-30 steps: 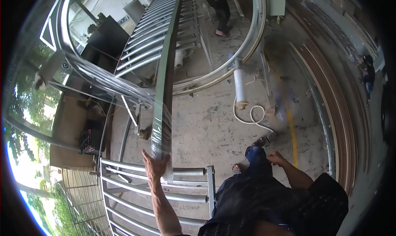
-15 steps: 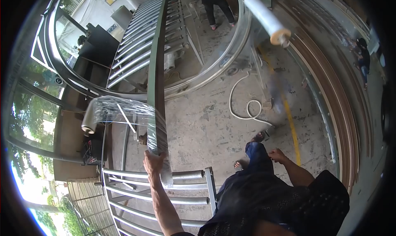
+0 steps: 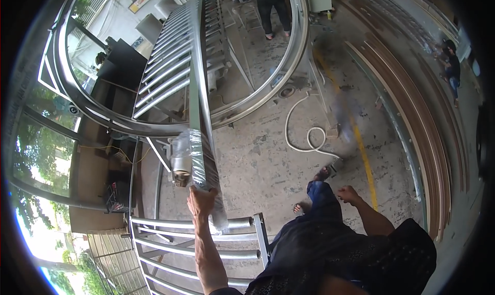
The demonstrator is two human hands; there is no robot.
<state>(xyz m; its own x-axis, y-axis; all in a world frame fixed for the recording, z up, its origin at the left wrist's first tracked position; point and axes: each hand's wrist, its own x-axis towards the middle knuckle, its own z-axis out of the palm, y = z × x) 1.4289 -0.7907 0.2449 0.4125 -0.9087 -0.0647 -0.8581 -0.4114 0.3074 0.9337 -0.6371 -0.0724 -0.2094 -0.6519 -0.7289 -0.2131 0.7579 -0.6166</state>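
My left hand grips the near part of a long green metal bar, its fingers closed round the bar. Clear stretch film lies in shiny bands over the bar just beyond that hand. Close against the bar's left side is a film roll with a brownish core end. A large metal ring encircles the bar farther off. My right hand hangs away from the bar, over the floor by my leg, its fingers curled with nothing seen in them.
A roller rack stands at near left, and a longer roller conveyor lies beyond the ring. A white hose curls on the floor. Long brown profiles are stacked at right. One person stands beyond the ring, another at far right.
One film roll has swung from the left in close to the bar; the roll that was at upper right is no longer seen there. My left hand has shifted slightly right with the bar.
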